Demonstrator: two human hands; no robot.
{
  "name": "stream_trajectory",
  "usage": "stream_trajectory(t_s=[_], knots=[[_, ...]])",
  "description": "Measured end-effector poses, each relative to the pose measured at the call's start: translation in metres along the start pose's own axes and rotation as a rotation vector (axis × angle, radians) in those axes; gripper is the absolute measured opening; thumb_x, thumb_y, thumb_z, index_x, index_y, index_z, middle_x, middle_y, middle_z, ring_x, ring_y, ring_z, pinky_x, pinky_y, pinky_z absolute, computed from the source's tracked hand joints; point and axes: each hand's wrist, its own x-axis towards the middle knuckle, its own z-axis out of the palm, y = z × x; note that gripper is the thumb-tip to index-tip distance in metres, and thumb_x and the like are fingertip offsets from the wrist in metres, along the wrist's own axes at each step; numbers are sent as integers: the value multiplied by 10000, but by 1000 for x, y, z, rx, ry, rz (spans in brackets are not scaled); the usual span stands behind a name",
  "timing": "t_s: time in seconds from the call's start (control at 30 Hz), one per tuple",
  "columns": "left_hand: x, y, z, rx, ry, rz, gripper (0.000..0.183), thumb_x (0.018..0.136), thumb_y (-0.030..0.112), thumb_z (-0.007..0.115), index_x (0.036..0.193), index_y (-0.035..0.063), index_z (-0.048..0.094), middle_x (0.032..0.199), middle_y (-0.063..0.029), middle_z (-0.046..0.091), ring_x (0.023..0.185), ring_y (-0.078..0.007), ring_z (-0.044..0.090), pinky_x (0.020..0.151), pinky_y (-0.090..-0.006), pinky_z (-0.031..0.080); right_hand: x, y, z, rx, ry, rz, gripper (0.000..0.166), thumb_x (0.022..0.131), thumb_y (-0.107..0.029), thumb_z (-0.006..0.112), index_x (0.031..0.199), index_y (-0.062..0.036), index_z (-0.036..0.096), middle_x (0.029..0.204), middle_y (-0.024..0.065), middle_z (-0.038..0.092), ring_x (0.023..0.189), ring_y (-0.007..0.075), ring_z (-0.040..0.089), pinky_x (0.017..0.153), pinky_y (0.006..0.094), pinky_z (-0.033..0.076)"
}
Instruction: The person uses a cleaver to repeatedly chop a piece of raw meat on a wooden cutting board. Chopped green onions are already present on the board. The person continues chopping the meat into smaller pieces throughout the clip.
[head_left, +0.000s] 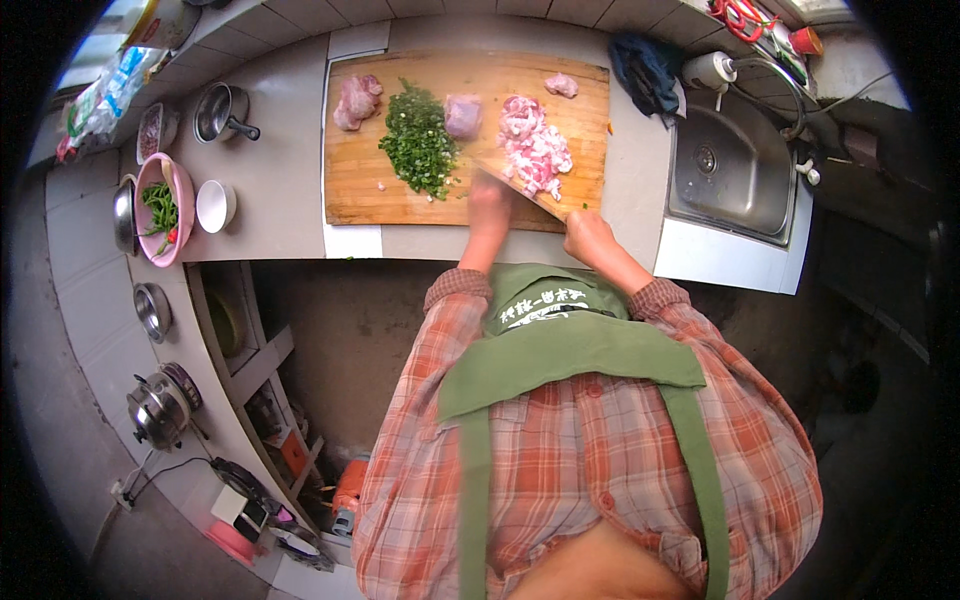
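Note:
My right hand (590, 235) grips the handle of a kitchen knife (523, 186). Its blade slants up and left over the wooden cutting board (352, 176), next to a pile of cut raw meat (536, 148). Close to the blade's far end is my left hand (489, 201), blurred, so its fingers and anything in them cannot be made out. Left of the blade lies a heap of chopped green herbs (418, 142). A squarish piece of raw meat (463, 115) touches or nearly touches the heap. Two more raw pieces rest apart: a larger one (357, 103) and a small one (561, 85).
Right of the board are a dark cloth (645, 75) and a steel sink (731, 169) with a faucet (796, 124). At left stand a saucepan (217, 112), a white bowl (216, 206) and a pink basin (184, 191) holding green peppers. The counter's front edge runs just before my waist.

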Motion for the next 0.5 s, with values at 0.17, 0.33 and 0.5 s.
stream_trajectory(t_s=[0.17, 0.33, 0.5], knots=[[-3, 11, -9, -27, 31, 3, 97, 717, -4, 578, 806, -3, 615, 810, -194, 588, 799, -366, 546, 713, -434, 455, 14, -4, 2, 64, 37, 9, 175, 726, -41, 560, 855, 28, 656, 801, 269, 620, 771, 415, 620, 663, 480, 504], [-4, 15, -21, -93, 29, 42, 131, 755, 12, 591, 883, 13, 620, 930, -180, 622, 859, -377, 570, 762, -423, 471, 17, 25, 23, 235, 170, 20, 170, 794, -88, 553, 730, 51, 627, 714, 291, 583, 710, 445, 595, 635, 482, 482], [-7, 14, -23, -85, 28, 0, 133, 742, 7, 595, 874, 1, 614, 936, -192, 622, 869, -379, 571, 766, -421, 471, 0, 31, 28, 115, 141, -87, 142, 769, -80, 560, 727, 33, 636, 708, 275, 590, 691, 436, 598, 625, 480, 484]])
